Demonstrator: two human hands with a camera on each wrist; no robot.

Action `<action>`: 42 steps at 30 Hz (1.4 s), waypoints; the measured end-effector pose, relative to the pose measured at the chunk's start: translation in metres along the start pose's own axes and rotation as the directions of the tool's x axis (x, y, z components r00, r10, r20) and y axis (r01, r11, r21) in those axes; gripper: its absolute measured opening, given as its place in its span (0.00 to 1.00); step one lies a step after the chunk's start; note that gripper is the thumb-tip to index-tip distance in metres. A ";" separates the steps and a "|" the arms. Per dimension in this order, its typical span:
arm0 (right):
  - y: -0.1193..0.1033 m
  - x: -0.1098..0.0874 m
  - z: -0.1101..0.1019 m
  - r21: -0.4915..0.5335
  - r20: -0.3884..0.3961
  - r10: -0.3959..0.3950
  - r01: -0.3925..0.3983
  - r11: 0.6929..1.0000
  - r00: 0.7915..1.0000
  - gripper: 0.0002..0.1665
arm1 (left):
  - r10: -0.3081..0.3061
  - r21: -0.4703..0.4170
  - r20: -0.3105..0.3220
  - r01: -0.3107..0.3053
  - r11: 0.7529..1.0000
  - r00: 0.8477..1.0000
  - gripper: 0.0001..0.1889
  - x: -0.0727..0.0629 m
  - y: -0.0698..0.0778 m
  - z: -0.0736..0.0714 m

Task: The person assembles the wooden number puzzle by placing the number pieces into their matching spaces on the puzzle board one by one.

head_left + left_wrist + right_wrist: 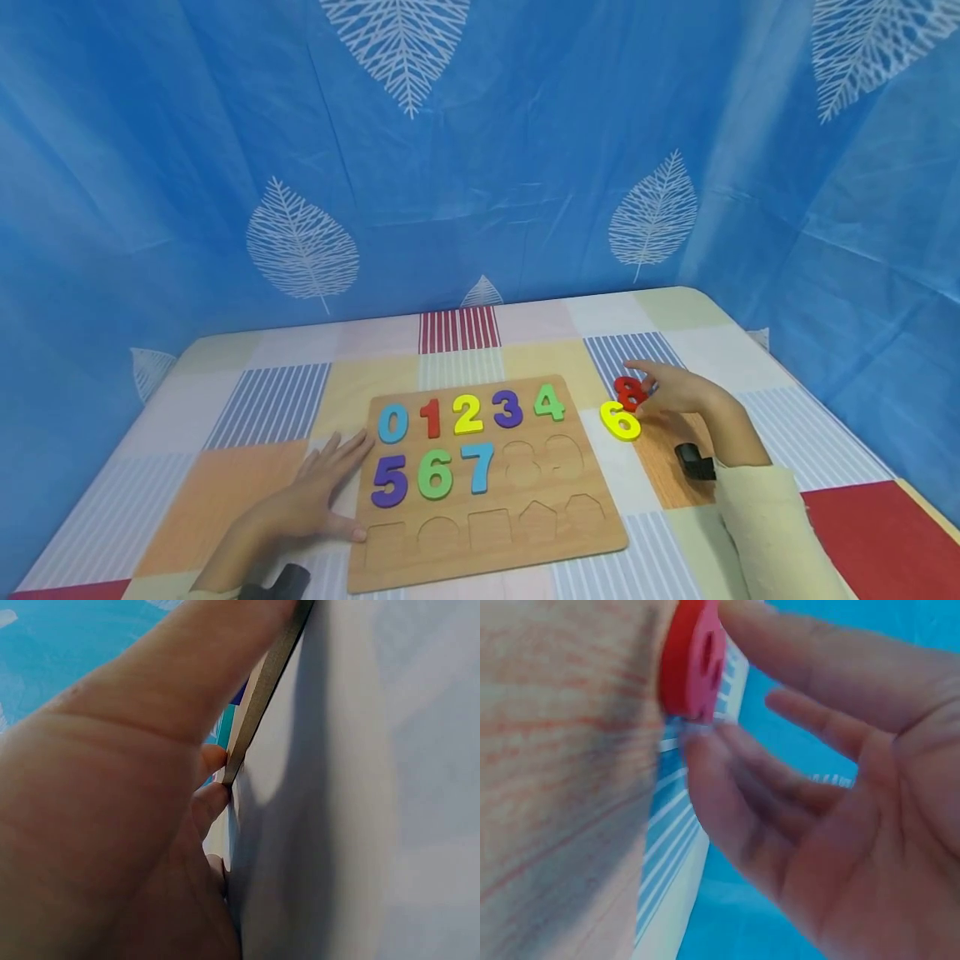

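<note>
A wooden number board (pixel 495 575) lies on the table with digits 0 to 7 in its slots. My left hand (pixel 318 492) rests at the board's left edge, fingers extended and thumb touching the near part of that edge; the left wrist view shows the thumb along the board's side (pixel 262 690). Over to the right, my right hand (pixel 678 392) has thumb and index finger on opposite sides of a red number 8 (pixel 697 664), pinching it close to the cloth. Touching distance from that 8 lies a yellow piece (pixel 620 422) that reads as a 6.
Vacant recesses show in the board's right middle row and along its bottom row of shapes. A patchwork cloth (pixel 270 408) covers the table. Blue curtains (pixel 480 167) with white leaf prints hang behind and at both sides. Dark straps (pixel 693 461) sit at the wrists.
</note>
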State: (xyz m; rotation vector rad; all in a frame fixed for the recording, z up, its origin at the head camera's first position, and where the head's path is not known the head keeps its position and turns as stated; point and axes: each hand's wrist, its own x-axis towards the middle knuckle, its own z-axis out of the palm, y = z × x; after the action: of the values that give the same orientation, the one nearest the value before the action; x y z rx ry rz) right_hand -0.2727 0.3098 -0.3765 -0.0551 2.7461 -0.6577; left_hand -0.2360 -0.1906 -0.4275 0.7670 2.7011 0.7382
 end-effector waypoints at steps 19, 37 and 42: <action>0.010 0.006 0.013 -0.067 -0.059 -0.016 0.012 0.998 0.998 0.41 | 0.002 -0.017 0.017 -0.002 1.000 1.000 0.58 0.000 -0.002 0.006; -0.036 -0.005 0.005 -0.069 -0.109 -0.192 0.186 0.980 0.975 0.40 | -0.058 0.001 0.024 0.058 0.998 0.998 0.59 0.003 -0.003 0.002; -0.052 -0.006 0.013 -0.067 -0.074 -0.218 0.214 0.975 0.973 0.40 | -0.068 -0.012 0.030 0.068 0.998 0.997 0.59 0.003 -0.003 0.002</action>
State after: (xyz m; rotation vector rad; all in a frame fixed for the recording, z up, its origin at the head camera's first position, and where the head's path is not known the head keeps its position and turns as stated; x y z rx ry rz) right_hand -0.2645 0.2583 -0.3629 -0.3532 2.8626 -0.6478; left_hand -0.2394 -0.1901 -0.4305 0.6738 2.6790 0.7215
